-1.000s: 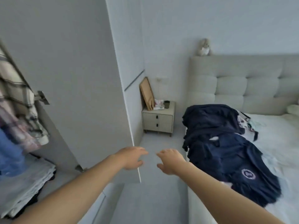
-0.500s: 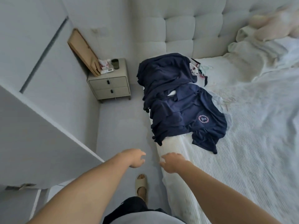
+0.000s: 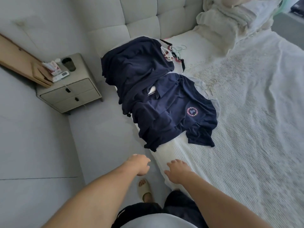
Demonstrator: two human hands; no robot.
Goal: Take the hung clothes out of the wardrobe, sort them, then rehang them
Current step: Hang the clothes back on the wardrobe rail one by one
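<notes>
A pile of navy shirts lies on the left edge of the bed (image 3: 246,129). The nearer navy shirt (image 3: 172,116) shows a round red and white logo; another navy shirt (image 3: 136,66) lies behind it toward the headboard. Pale hangers (image 3: 178,48) and a white garment with red trim peek out at the pile's far side. My left hand (image 3: 139,164) hovers over the floor beside the bed, fingers loose and empty. My right hand (image 3: 176,171) hovers over the bed's edge, fingers relaxed, holding nothing. Both hands are short of the shirts. The wardrobe is out of view.
A grey nightstand (image 3: 69,94) with two drawers stands left of the bed, carrying a dark cup and small items. A wooden board (image 3: 19,63) leans against the wall behind it. Pillows and a folded blanket (image 3: 230,18) lie by the padded headboard. My slippered foot (image 3: 144,189) stands on the floor.
My view has swung away from the wardrobe and down onto the bed. Both empty hands have moved toward the navy pile, which now looks closer.
</notes>
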